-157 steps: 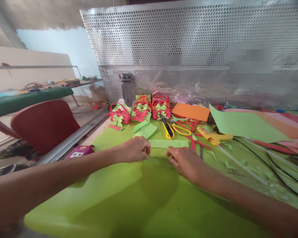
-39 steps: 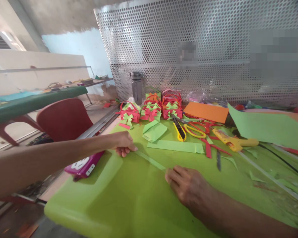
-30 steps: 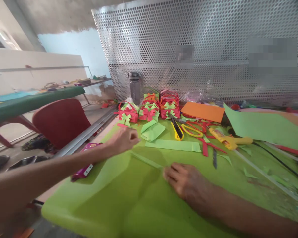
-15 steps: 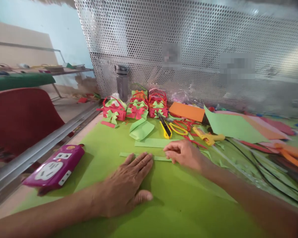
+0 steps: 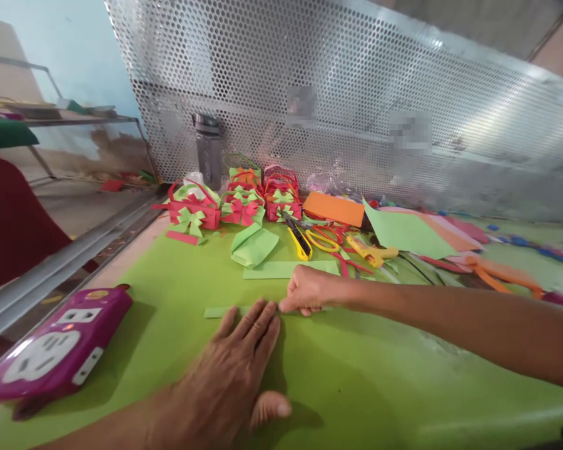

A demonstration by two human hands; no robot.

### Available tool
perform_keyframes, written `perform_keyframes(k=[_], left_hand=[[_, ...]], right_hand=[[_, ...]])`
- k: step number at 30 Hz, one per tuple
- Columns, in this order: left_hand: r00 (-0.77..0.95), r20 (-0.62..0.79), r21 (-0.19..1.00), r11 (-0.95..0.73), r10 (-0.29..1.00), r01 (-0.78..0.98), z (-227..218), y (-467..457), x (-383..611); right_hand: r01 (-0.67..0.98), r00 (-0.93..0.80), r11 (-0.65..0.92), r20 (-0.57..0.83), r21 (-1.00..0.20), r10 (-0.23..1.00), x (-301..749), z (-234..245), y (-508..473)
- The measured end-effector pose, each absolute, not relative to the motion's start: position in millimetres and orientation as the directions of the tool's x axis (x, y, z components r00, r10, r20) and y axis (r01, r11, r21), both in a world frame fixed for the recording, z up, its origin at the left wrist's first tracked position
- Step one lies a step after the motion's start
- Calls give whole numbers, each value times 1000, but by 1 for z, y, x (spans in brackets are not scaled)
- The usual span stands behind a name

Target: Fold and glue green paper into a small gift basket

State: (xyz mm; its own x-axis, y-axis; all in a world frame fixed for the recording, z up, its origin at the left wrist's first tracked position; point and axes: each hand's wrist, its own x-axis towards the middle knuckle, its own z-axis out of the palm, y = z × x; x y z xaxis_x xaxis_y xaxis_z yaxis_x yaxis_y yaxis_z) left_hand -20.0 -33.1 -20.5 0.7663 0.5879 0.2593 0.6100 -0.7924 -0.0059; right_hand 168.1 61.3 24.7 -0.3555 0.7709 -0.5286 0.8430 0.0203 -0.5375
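My left hand [image 5: 237,365] lies flat with its fingers stretched over a narrow light-green paper strip [image 5: 214,312], pressing it to the green tabletop. My right hand [image 5: 304,292] is curled into a fist, its thumb side down on the strip right beside my left fingertips. No object shows in that fist. The strip's left end sticks out past my left hand, and a little of its right end shows beyond my right hand. Just behind lies a wider light-green paper strip [image 5: 267,271], with a folded light-green paper piece [image 5: 254,247] farther back.
A purple power strip [image 5: 59,347] stands at the left. Behind are small paper baskets [image 5: 199,215] with bows, a bottle [image 5: 209,153], a box cutter [image 5: 300,240], yellow-handled scissors [image 5: 323,241] and a glue gun [image 5: 370,251]. Coloured sheets [image 5: 403,232] lie at the right, before a perforated metal panel [image 5: 263,75].
My right hand has moved left along the strip, from its right part to my left fingertips, and closed into a fist. My left hand stays flat on the strip. The view has tilted and shifted.
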Motion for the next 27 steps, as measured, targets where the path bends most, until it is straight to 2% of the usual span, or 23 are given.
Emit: perform_keyframes(k=[7,16,20,24,27], left_hand=[[753,371,-71,-792,543,606,-30,-29,-24],[753,372,-84,-788,544,610,-34,-28,-25],[768,350,-137,-782,536,608,-32,-29,-24],[772,330,-140,-781,543,609,-29,-30,-20],[769,287,-110,-778,571,619,-29,-30,-18]], right_hand=[[860,-277,-73,-581,-506,765,193,26,63],[854,-158,-184,-580,-487,799,230,21,55],[870,-143,-156,-543,-467,828,241,29,55],[867,-207,-61,-468,-495,859,220,45,56],[851,-299,-18,-514,-524,804,186,46,54]])
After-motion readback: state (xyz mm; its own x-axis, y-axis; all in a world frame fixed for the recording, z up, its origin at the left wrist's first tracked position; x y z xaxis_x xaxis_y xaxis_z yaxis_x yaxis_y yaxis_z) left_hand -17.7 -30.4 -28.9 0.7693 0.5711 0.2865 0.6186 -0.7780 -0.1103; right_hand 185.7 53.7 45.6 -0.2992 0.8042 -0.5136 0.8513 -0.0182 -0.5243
